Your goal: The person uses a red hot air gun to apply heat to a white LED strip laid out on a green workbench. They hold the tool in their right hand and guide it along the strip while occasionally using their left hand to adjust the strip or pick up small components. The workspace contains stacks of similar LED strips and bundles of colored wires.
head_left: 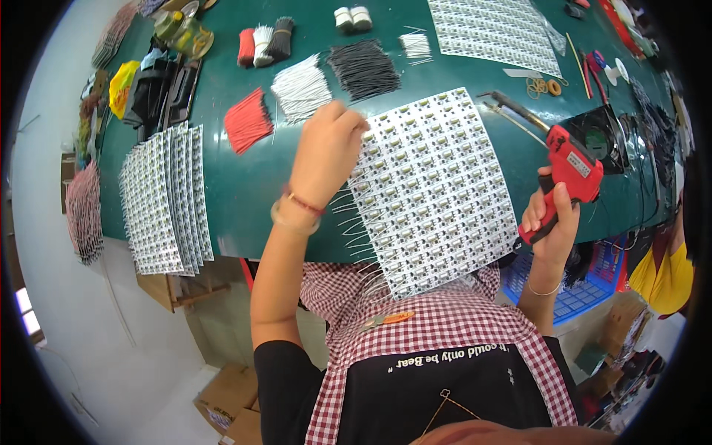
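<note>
A large white panel of small circuit boards point(434, 193) lies tilted at the table's near edge, partly over my lap. Thin white wires point(352, 230) stick out in a row along its left side. At the panel's far left corner, my left hand point(330, 141) has its fingers pinched together; what they hold, if anything, is too small to make out. My right hand point(552, 219) grips a red and black soldering gun point(575, 167) by its handle. The gun's metal tip points up and left, beyond the panel's far right corner and apart from the panel.
Beyond my left hand lie piles of red wires point(248, 122), white wires point(302, 87) and black wires point(365, 68). Stacked panels point(163, 200) stand at the left. Another panel point(497, 33) lies at the back, near a solder roll point(554, 87). A blue basket point(560, 285) sits below the right edge.
</note>
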Motion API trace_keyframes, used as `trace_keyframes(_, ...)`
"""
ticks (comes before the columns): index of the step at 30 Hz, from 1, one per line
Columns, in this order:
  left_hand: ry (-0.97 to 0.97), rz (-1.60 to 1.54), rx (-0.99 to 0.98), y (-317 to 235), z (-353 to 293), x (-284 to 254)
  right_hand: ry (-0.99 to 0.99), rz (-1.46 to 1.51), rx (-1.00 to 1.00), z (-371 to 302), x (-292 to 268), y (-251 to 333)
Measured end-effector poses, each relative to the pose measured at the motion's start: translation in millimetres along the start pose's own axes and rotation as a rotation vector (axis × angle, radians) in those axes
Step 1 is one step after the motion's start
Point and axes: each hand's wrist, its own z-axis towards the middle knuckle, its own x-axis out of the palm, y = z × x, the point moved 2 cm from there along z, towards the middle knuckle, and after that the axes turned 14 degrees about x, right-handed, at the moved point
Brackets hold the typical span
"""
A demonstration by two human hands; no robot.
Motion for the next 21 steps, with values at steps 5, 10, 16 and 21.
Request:
trace_keyframes(5,-0.083,0.168,0.146,24,99,76,-0.018,0.063,-0.063,-3,-9,11)
trace_keyframes(10,0.023,0.345,0.012,52,139,113,-0.013,0.040,-0.082,-20,-18,11)
trace_keyframes(16,-0.044,0.444,0.039,51,144,120,-0.091,0.074,-0.083,-18,-33,14)
trace_keyframes(21,0.059,0.468,0.035,58,143,115,-0.058,0.078,-0.101,-16,-26,18)
